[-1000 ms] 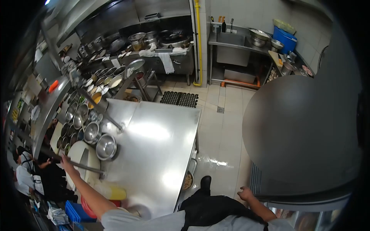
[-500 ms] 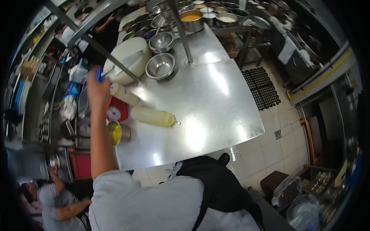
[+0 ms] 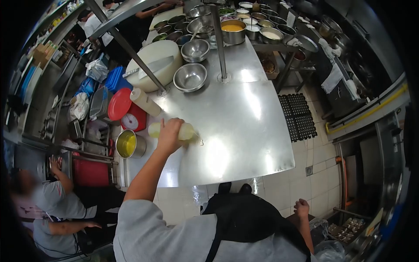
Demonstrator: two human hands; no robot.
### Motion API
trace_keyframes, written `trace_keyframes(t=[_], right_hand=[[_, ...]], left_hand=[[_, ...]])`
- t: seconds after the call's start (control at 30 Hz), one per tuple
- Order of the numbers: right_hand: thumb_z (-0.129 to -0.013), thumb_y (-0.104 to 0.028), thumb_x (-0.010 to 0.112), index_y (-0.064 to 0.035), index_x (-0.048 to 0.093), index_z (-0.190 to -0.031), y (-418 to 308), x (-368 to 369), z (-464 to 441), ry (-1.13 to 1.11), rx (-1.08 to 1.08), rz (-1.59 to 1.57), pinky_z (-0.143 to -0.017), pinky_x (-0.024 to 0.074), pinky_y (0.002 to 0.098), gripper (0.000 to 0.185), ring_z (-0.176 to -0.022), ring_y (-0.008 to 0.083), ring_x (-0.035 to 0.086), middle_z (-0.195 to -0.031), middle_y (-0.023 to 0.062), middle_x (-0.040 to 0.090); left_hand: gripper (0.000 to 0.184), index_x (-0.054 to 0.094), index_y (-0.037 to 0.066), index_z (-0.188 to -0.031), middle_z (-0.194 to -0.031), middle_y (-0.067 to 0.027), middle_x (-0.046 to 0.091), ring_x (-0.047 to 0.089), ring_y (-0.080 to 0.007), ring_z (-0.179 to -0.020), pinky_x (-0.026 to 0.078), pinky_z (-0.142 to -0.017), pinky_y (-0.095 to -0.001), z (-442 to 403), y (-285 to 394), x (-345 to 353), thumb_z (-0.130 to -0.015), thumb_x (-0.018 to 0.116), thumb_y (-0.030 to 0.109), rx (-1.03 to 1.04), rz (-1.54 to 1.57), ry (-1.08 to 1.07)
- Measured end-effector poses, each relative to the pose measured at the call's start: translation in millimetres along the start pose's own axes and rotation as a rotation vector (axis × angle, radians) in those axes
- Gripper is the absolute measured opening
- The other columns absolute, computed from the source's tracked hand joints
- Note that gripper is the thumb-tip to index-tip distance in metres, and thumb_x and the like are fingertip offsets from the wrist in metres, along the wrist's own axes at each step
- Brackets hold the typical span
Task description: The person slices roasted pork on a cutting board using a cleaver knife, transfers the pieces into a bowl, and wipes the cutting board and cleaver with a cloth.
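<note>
My left hand (image 3: 169,134) is wrapped around a clear squeeze bottle of yellowish liquid (image 3: 187,132), which lies on its side on the steel table (image 3: 235,131). Its nozzle points right. Behind it is a second, paler squeeze bottle (image 3: 145,102), beside a red kitchen scale (image 3: 133,118). A steel pot of yellow liquid (image 3: 126,145) stands left of my left forearm. Down at my right side, away from the table, my right hand (image 3: 301,208) has its fingers curled in, and nothing shows in them.
A knife (image 3: 152,65) lies on a thick round white chopping block (image 3: 170,52). Steel bowls (image 3: 190,77) sit beside it, near a shelf post (image 3: 219,48). Several food containers and an orange-filled pot (image 3: 233,32) stand at the back. Co-workers (image 3: 61,198) are at the lower left.
My left hand has come from beside the knife handle at the chopping block, down and right, and closed around the lying squeeze bottle. My right hand has come into view.
</note>
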State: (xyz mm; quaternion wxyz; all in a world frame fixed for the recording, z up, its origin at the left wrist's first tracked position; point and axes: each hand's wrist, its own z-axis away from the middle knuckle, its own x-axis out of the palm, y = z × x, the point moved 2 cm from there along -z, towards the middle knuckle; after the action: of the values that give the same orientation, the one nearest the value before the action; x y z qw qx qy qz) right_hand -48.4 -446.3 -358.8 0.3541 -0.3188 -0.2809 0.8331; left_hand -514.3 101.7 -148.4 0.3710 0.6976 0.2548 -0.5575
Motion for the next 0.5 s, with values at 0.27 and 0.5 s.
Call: trace_keyframes(t=[0.27,0.5], right_hand=[[-0.082,-0.025,0.072,0.0027,0.068,-0.117,102.9,-12.0,49.2,-0.297,-0.075,1.152,-0.083,0.0555,0.0392,0.045,-0.098,0.0267,0.07,-0.103,0.0166,0.072],[-0.074,-0.041,0.074,0.0002,0.069,-0.118,187.9,-26.6,34.6,-0.327,0.069,1.342,-0.101,0.0494,0.0436,0.06,-0.116,0.0361,0.063,-0.122,0.02,0.067]], left_hand=[[0.087,0.044,-0.004,-0.137,-0.126,-0.02,0.057,0.059,-0.0323,-0.115,0.045,-0.102,-0.0402,17.1,-91.5,-40.1,-0.064,0.087,0.018,-0.482,0.463,0.689],[0.102,0.029,0.0,-0.152,-0.151,-0.0231,0.038,0.044,-0.0361,-0.135,0.032,-0.116,-0.0451,4.4,-50.0,-64.5,-0.069,0.087,0.015,-0.443,0.086,0.997]])
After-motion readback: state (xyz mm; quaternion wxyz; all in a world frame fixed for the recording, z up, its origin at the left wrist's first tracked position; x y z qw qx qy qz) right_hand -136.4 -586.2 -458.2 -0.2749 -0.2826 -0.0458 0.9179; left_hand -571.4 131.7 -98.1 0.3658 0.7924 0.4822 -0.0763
